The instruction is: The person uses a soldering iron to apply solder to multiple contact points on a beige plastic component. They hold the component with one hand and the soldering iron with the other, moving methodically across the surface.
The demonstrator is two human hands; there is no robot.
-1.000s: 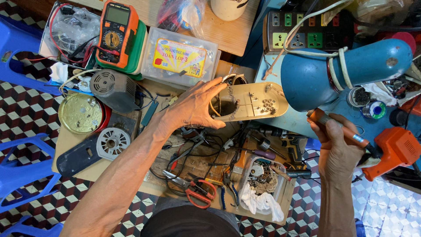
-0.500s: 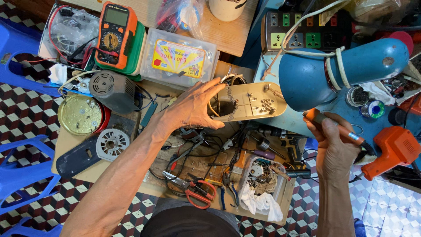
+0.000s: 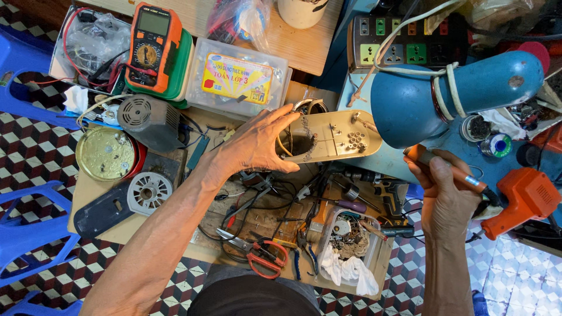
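Observation:
My left hand (image 3: 257,143) grips the near end of a beige plastic casing (image 3: 333,137) with holes and small metal parts, holding it over the cluttered bench. My right hand (image 3: 445,196) is closed around an orange-handled soldering iron (image 3: 453,172), its tip pointing right, toward the orange tool. The iron sits just below the blue fan motor housing (image 3: 456,96), which has white cord wound round it. The two hands are about a casing's length apart.
An orange multimeter (image 3: 153,47) and a clear plastic box (image 3: 237,82) stand at the back. A power strip (image 3: 404,41) lies back right. An orange glue-gun-shaped tool (image 3: 521,199) is at right. Red-handled scissors (image 3: 257,251), pliers, wires and a parts tray (image 3: 351,246) crowd the front. Blue stools (image 3: 29,228) stand left.
My right hand has lifted the soldering iron slightly up and left, closer to the blue housing. My left hand keeps its hold on the beige casing.

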